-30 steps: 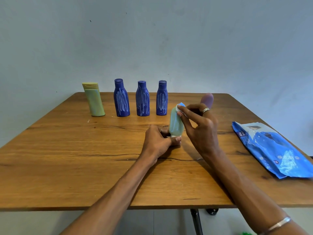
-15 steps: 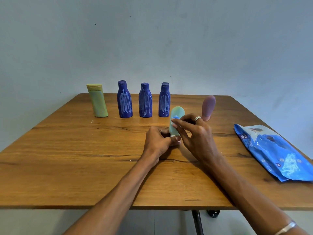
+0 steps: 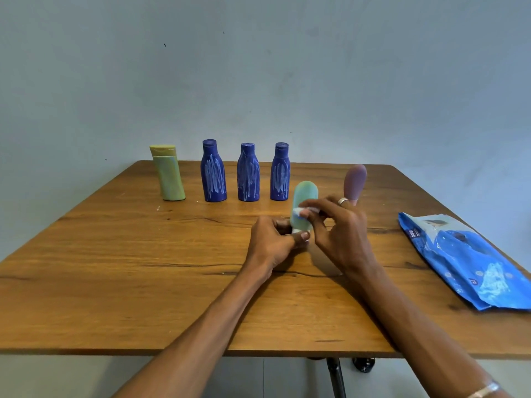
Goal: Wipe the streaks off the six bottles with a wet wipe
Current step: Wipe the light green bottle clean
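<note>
Wooden table [image 3: 143, 282] carried all six bottles. We held the pale green bottle [image 3: 305, 202] cap down near the table's middle, our left hand [image 3: 273, 245] with its grip closed round the bottle's lower end, thumb across the white cap. Our right hand [image 3: 342, 237] pinched a small wad of wet wipe [image 3: 298, 211] and pressed it against the bottle's side, about halfway up. Just behind our right hand stood the mauve bottle [image 3: 355, 180], also cap down. Farther back, three blue bottles [image 3: 248, 175] stood in a row, each covered with white streaks, and left of them the yellow bottle [image 3: 169, 175] leaned slightly. Well to the right lay the blue wipes pack [image 3: 465, 262], flat on the table near its edge.
</note>
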Tool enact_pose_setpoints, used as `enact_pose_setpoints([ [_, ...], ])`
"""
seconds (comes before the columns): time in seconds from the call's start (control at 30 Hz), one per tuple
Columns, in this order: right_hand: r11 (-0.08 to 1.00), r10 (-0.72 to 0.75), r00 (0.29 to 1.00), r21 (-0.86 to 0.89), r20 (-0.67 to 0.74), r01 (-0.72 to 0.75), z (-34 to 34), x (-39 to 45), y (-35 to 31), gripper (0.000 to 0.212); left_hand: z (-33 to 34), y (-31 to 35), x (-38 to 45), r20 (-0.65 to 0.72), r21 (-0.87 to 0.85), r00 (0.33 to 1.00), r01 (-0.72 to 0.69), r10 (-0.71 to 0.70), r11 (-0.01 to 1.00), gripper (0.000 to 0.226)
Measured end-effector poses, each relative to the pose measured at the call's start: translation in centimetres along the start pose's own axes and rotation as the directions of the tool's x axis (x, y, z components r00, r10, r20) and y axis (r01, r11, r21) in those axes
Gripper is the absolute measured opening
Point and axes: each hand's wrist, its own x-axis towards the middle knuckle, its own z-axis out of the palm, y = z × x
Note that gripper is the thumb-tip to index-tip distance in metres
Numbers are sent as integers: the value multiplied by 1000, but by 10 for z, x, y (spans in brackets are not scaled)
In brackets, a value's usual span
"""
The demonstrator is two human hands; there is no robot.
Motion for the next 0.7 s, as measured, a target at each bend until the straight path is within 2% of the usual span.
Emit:
enact_pose_setpoints([
  [0.13,999,44,980,12,-194,-43,-2,6,3,23,4,5,-4,50,25,999,1,-3,1000,28],
  [0.27,999,38,957,-14,-288,-43,2,12,5,16,6,5,-2,51,63,999,5,-8,998,34],
  [0.4,998,0,976,-62,-218,-14,4,10,9,19,6,2,0,19,56,1000,10,-11,998,33],
  [0.53,997,5,996,-76,-85,-12,5,6,9,34,5,1,0,4,63,1000,17,-17,998,29],
  [0.7,996,-60,997,-73,-37,57,4,-2,4,28,1,0,-1,-34,75,999,-9,12,997,22],
])
